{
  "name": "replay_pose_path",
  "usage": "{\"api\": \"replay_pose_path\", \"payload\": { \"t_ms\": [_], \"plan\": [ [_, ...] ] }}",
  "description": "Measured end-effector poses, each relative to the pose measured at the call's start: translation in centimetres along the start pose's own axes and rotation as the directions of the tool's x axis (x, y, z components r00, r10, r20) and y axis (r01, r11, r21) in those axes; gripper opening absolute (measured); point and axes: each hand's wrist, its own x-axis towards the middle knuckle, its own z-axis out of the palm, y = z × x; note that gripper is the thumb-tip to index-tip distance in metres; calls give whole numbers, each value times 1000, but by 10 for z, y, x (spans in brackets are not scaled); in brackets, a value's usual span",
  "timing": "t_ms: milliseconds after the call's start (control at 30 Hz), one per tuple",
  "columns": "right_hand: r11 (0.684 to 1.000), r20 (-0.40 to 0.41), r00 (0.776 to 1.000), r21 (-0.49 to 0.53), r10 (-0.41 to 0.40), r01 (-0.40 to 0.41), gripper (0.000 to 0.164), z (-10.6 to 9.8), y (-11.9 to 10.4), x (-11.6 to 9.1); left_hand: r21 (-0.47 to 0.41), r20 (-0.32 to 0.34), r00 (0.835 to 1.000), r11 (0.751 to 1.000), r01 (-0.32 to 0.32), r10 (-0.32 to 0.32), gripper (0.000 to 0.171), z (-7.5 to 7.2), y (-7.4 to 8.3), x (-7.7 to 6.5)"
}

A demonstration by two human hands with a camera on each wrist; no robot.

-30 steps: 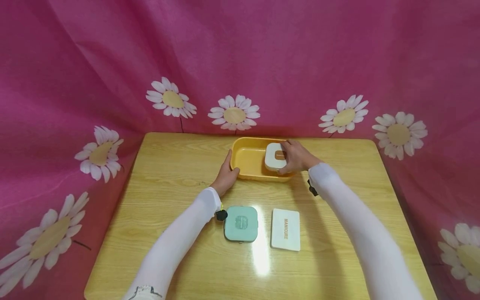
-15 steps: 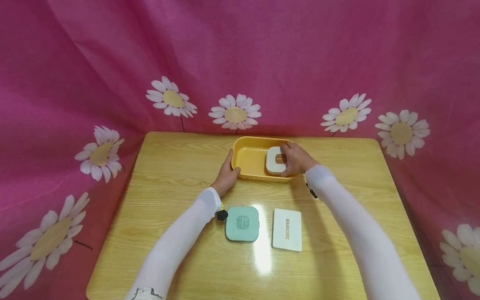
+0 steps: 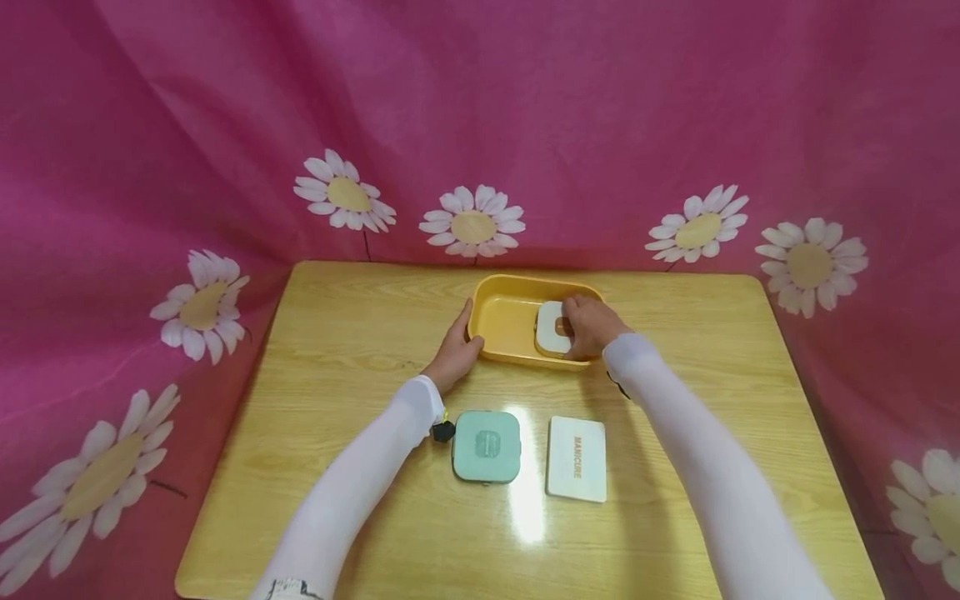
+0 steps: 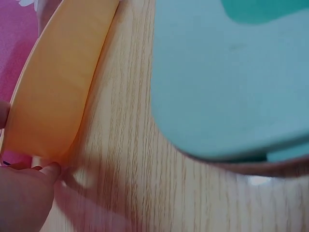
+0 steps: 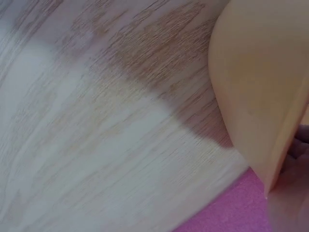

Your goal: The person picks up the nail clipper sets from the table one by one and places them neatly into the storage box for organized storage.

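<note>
In the head view, a yellow plastic tray (image 3: 501,327) stands near the table's back edge. My left hand (image 3: 454,354) grips its left end, thumb at the front corner; the left wrist view shows this hand (image 4: 26,193) against the tray's orange-looking wall (image 4: 63,82). Inside the tray's right part, my right hand (image 3: 591,323) holds a white rounded-square case (image 3: 550,327) with a brown label. My fingers cover the case's right side. In the right wrist view, the tray's end wall (image 5: 260,82) hides most of this hand (image 5: 294,181).
A mint-green rounded-square case (image 3: 486,447) lies on the wooden table (image 3: 337,367) in front of the tray. Right of it lies a flat white case (image 3: 576,458) lettered MANICURE. A pink curtain (image 3: 577,108) with daisies surrounds the table's back and sides.
My right hand has lowered the white case deeper into the tray and slightly toward me. The tray sits slightly farther right, with my left hand still at its left end.
</note>
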Motion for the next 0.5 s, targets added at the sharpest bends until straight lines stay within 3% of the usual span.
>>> {"api": "replay_pose_path", "payload": {
  "t_ms": [300, 500],
  "plan": [
    [996, -7, 1000, -90, -1, 0, 71, -3, -6, 2, 19, 7, 1000, 1000, -20, 20, 82, 0, 1, -5],
    [997, 16, 999, -74, 35, -33, 76, -6, -12, 5, 7, 8, 1000, 1000, -26, 26, 81, -1, -4, -5]
  ]
}}
